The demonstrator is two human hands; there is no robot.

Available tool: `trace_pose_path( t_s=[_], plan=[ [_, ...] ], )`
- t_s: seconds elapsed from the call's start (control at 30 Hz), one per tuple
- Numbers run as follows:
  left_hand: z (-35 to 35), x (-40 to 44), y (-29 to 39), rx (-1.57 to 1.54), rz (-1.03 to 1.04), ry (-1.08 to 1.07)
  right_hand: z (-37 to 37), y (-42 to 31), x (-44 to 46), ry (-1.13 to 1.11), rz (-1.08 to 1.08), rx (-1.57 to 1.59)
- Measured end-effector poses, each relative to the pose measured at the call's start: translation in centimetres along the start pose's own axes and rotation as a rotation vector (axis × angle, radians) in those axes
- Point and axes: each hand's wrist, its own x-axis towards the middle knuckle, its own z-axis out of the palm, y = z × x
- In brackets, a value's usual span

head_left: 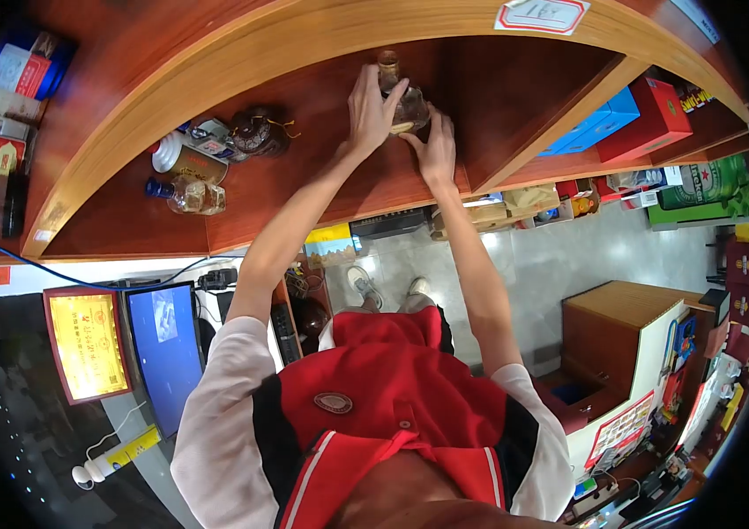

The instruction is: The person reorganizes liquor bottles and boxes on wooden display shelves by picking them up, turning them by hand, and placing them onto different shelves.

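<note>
While the left hand (pixel 369 113) curls partly closed around a glass bottle (pixel 411 108) and the right hand (pixel 437 152) cups its lower end, both inside the wooden shelf (pixel 317 81), steady, even pressure should suit the glass; a divider (pixel 559 123) limits room rightward, and a dark jar (pixel 256 137) sits leftward.

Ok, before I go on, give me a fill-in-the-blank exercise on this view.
Besides the left hand, the ____ hand touches the glass bottle.
Across the chest, the collared shirt is mostly ____.
The Heineken carton is mainly ____.
In the picture, the framed certificate is ____ of the monitor.

Missing words: right; red; green; left.
</note>
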Motion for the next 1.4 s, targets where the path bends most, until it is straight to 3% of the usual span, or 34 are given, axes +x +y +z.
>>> trace_pose_path(
  t_s=[0.33,0.67,0.8,0.83,0.87,0.9,0.93,0.97,1.0,1.07,1.17,1.23,1.27,1.3,1.37,1.4],
  plan=[
    [3.5,2.8,-1.3,-0.039,0.059,0.036,2.4,-3.2,1.0,0.157,0.173,-0.118],
    [4.1,3.3,-1.3,-0.082,0.079,0.002,2.9,-2.3,1.7,0.176,0.19,-0.123],
    [4.3,2.9,-1.5,-0.119,-0.048,-0.072,4.6,-0.1,1.0,0.254,0.097,-0.245],
    [3.4,2.8,-0.8,0.082,0.028,0.005,3.7,-1.0,1.4,0.214,0.104,-0.112],
    [2.6,2.5,-0.6,0.059,0.012,-0.03,2.4,-2.5,1.5,0.151,0.155,-0.047],
    [1.5,2.0,0.4,0.073,-0.133,-0.07,2.3,-2.7,1.5,0.161,0.171,-0.057],
    [0.5,1.4,0.3,0.028,-0.027,0.021,2.3,-2.5,1.3,0.177,0.143,-0.03],
    [-1.9,0.7,2.3,0.017,-0.096,-0.054,2.7,-1.8,0.7,0.225,0.098,-0.033],
    [-4.4,-0.5,4.6,-0.055,0.028,-0.022,3.1,-1.7,0.1,0.263,0.133,-0.066],
    [-10.2,-3.3,9.7,-0.133,0.067,-0.209,1.4,-3.2,-1.3,0.232,0.16,0.212],
    [-18.9,-5.2,17.1,-0.018,0.616,-0.081,-1.9,-9.6,-3.2,0.063,0.211,0.575],
    [-25.7,-3.8,21.9,0.061,0.752,-0.038,-5.3,-16.2,-4.3,-0.091,0.16,0.769],
    [-27.9,-2.0,23.0,0.031,0.839,0.122,-7.5,-19.5,-4.8,-0.186,0.144,0.92],
    [-31.4,-0.2,25.6,0.213,0.729,0.095,-9.8,-22.7,-5.1,-0.238,0.05,1.026],
    [-33.4,4.6,27.5,0.012,0.516,0.381,-14.3,-28.1,-4.8,-0.341,-0.14,1.277],
    [-34.4,7.5,27.3,0.041,0.444,0.403,-16.3,-30.6,-4.2,-0.389,-0.241,1.424]
  ],
)
